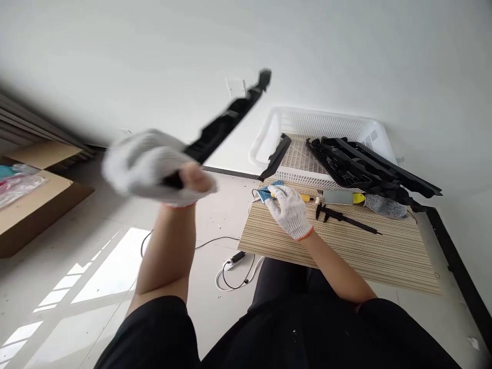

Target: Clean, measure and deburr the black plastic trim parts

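My left hand [154, 166], in a white knit glove and blurred by motion, is shut on one end of a long black plastic trim strip [226, 120] that sticks up and to the right in the air. My right hand [289, 209], also gloved, rests on the striped wooden board [346, 246] with its fingers on a small blue object [266, 192] beside a yellow-handled tool [305, 197]. Whether that hand grips the blue object is not clear.
A white plastic basket [265, 138] behind the board holds black plastic parts [365, 164]. A black caliper [342, 216], a grey-and-yellow tube [340, 197] and a grey glove [386, 206] lie on the board. Cables [234, 259] run across the floor; a cardboard box [34, 205] stands at left.
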The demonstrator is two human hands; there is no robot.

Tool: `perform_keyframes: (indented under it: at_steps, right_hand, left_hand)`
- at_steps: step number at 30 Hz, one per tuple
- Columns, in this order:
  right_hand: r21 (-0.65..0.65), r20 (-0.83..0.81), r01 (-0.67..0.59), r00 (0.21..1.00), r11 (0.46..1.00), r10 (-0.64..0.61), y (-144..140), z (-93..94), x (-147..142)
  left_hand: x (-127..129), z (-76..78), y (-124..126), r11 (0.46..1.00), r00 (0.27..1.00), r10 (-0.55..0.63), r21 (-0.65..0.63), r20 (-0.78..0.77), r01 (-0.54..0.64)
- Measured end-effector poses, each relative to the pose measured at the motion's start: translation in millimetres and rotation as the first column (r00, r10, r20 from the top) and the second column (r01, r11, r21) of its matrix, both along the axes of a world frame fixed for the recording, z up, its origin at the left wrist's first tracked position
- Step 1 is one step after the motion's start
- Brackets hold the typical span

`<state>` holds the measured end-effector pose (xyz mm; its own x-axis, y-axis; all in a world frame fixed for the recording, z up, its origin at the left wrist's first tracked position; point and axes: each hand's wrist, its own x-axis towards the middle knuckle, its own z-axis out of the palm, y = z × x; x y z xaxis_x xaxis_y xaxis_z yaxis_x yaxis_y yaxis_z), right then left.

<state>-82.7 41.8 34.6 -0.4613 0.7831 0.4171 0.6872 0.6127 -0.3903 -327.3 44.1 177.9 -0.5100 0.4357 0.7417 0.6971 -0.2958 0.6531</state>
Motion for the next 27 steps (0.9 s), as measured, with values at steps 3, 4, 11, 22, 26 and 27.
perform_keyframes:
  at_steps: [3, 4, 11, 22, 26, 27]
  right_hand:
    - [0.018, -0.056, -0.005, 0.998, 1.000, 0.006, -11, 4.1, 11]
    - [0.013, -0.064, -0.007, 0.998, 1.000, 0.007, -14, 5.5, 15]
    - [0.011, -0.161, 0.004, 0.987, 1.000, -0.002, -14, 28.5, 23]
    - [0.015, 0.141, 0.063, 0.988, 0.998, -0.065, 44, 52.0, -25]
    - [-0.005, 0.116, 0.028, 0.993, 1.000, -0.027, 56, 51.6, -25]
    - [-0.002, 0.129, 0.005, 0.992, 1.000, -0.005, 58, 52.4, -23]
  left_hand:
    - [15, -27.2, 30, 0.988, 0.860, -0.138, -0.127, -0.492, 0.087]
    - [20, -34.0, 38, 0.967, 0.773, -0.233, -0.227, -0.590, 0.118]
    - [42, -45.1, 61, 0.839, 0.338, -0.544, -0.504, -0.768, 0.204]
    - [52, -50.6, 34, 0.858, 0.451, -0.492, -0.502, -0.745, 0.107]
    - [53, -46.7, 22, 0.817, 0.559, -0.531, -0.559, -0.637, 0.139]
    - [52, -46.1, 20, 0.810, 0.580, -0.536, -0.567, -0.613, 0.149]
